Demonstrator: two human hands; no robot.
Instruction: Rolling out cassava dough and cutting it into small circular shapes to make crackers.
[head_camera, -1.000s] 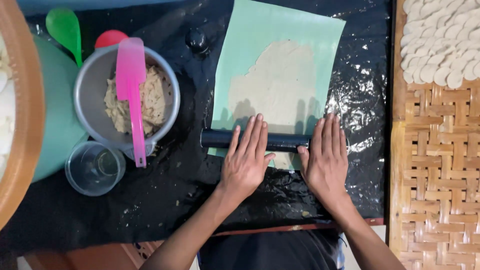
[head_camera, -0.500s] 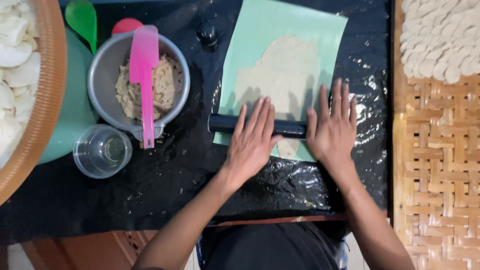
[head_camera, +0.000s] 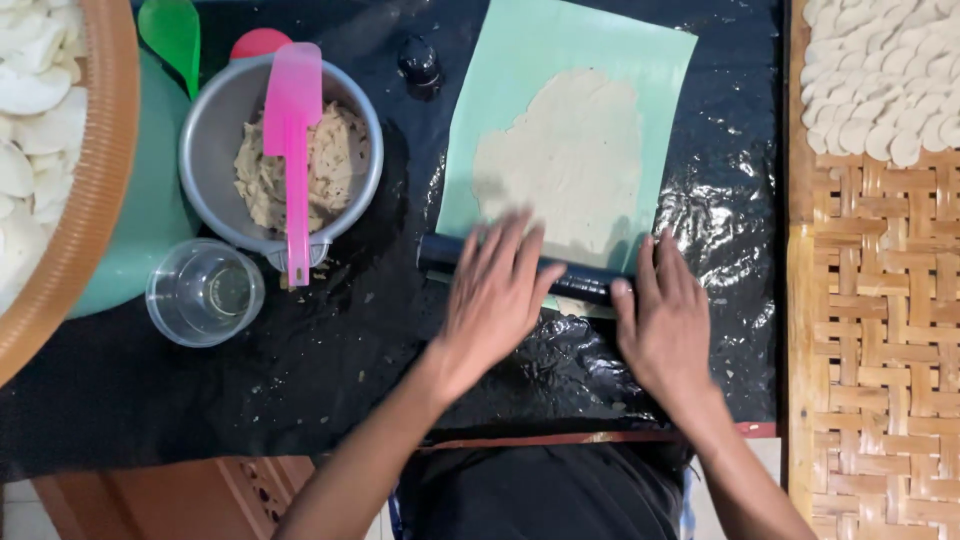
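Head view: both flat, spread hands, left (head_camera: 495, 300) and right (head_camera: 665, 320), pressed the roller (head_camera: 580, 282) at the near edge of the dough (head_camera: 565, 160), already thin but ragged on the mat (head_camera: 500, 110).

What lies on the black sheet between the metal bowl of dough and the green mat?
In the head view, only a small dark bottle stands between the metal bowl and the green mat; otherwise bare black sheet.

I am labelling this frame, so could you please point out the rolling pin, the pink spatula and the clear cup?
rolling pin (head_camera: 583, 281), head view, bare middle between the hands.
pink spatula (head_camera: 291, 105), head view, its blade.
clear cup (head_camera: 205, 292), head view, its base.
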